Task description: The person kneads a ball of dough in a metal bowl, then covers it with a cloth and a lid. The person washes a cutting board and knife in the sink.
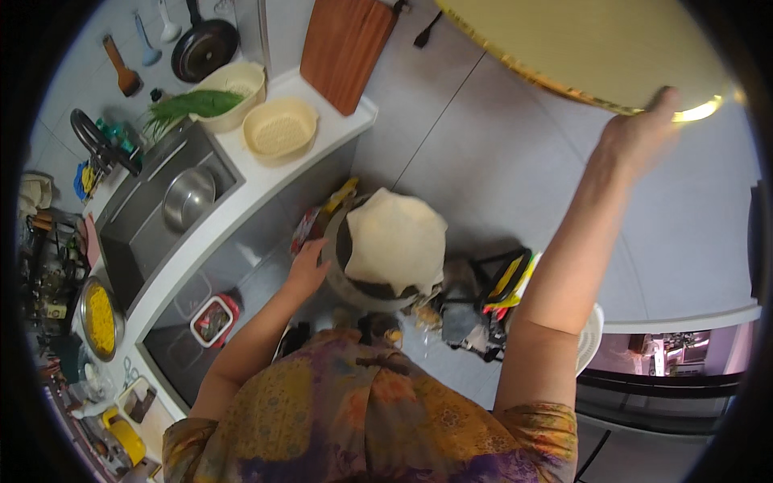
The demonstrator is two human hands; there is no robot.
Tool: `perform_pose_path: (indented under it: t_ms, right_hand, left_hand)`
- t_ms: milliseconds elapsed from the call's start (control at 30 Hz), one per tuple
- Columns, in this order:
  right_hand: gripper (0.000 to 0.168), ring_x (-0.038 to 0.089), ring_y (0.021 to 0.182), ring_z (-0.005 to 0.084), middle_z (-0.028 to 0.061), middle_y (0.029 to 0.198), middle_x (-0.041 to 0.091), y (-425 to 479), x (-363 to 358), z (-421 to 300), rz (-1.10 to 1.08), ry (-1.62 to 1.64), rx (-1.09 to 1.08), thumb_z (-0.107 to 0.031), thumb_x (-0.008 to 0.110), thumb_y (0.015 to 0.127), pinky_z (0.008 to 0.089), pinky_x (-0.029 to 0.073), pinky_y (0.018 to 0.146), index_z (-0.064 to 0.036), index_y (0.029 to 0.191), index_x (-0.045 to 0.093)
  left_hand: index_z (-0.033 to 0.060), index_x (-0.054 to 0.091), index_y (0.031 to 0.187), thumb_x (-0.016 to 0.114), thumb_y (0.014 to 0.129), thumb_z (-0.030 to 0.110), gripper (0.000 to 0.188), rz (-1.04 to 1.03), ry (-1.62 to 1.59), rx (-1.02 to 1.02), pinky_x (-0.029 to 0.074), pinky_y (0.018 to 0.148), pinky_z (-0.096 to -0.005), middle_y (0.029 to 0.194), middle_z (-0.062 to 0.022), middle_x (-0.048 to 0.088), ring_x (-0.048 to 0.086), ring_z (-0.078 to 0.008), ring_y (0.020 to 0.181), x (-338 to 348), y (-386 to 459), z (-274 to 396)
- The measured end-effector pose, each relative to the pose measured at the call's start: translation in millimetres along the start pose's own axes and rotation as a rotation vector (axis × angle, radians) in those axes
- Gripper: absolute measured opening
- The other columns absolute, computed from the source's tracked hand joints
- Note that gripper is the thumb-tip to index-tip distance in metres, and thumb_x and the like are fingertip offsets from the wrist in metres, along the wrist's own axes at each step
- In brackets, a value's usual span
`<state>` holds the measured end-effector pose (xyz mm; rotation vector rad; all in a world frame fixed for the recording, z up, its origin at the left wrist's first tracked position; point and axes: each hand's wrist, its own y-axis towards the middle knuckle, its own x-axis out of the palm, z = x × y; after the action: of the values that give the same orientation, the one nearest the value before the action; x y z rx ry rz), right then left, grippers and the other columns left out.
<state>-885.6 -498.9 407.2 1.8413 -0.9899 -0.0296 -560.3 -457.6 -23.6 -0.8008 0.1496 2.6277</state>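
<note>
My right hand (640,136) is raised at the upper right and grips the edge of a large round gold-rimmed tray or lid (592,48), which runs out of the top of the picture. Below me, a thin pale sheet of dough (398,238) with an uneven edge lies over a dark round pan, hiding most of it. A grey round rim (341,284) surrounds the pan. Beside the left of this rim is my left hand (309,270), holding nothing, its fingers apart. I cannot tell whether its fingertips touch the rim.
Along the left runs a white counter (266,181) with a sink (130,256) holding a steel bowl (188,199). Cream baskets (281,130), greens (199,108) and a wooden board (344,54) stand farther back. A folding stool (477,302) and bags crowd the floor right of the pan.
</note>
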Motion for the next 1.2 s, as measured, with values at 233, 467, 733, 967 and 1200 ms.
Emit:
perform_pose_path:
  t_ms: [233,467,733,967,1200]
  right_hand:
    - [0.049,0.054,0.112,0.0270,0.0165,0.124,0.053,-109,-63,-16,0.040,-0.019,0.371,-0.032,0.049,0.095,0.0403,0.046,0.094,0.006,0.126,0.045]
    - [0.046,0.058,0.102,0.0254,0.0149,0.116,0.058,-286,-197,14,0.020,0.013,1.147,-0.032,0.052,0.095,0.0378,0.048,0.089,0.004,0.124,0.048]
    - [0.032,0.063,0.091,0.0185,0.0106,0.107,0.063,-371,-289,74,0.072,-0.056,1.423,-0.026,0.051,0.096,0.0304,0.052,0.078,0.001,0.115,0.055]
    - [0.043,0.060,0.100,0.0213,0.0088,0.114,0.061,-406,-354,130,0.038,-0.200,1.675,-0.039,0.052,0.094,0.0369,0.050,0.083,-0.007,0.123,0.052]
    - [0.044,0.056,0.109,0.0255,0.0104,0.120,0.058,-413,-347,124,0.165,-0.098,1.616,-0.034,0.052,0.095,0.0386,0.046,0.091,-0.003,0.126,0.048]
  left_hand:
    - [0.0048,0.049,0.126,0.061,0.083,0.010,0.045,0.042,-0.189,-0.102,0.049,0.080,-0.0342,0.114,-0.0149,0.058,0.060,-0.0242,0.095,-7,-6,-6]
    - [0.0034,0.049,0.128,0.055,0.093,0.021,0.040,-0.028,-1.074,-0.302,0.049,0.087,-0.0325,0.120,-0.0106,0.058,0.059,-0.0213,0.102,-10,3,-5]
    - [0.0101,0.051,0.122,0.046,0.097,0.025,0.030,-0.110,-1.549,-0.829,0.051,0.082,-0.0393,0.110,-0.0051,0.062,0.062,-0.0200,0.094,7,1,-24]
    - [0.0130,0.046,0.121,0.051,0.094,0.024,0.031,-0.186,-1.181,-0.762,0.051,0.079,-0.0435,0.111,-0.0048,0.060,0.061,-0.0207,0.095,43,11,-43]
    - [0.0128,0.040,0.129,0.055,0.092,0.022,0.041,-0.113,-1.165,-0.865,0.051,0.081,-0.0472,0.115,-0.0072,0.058,0.061,-0.0237,0.099,40,-3,-37]
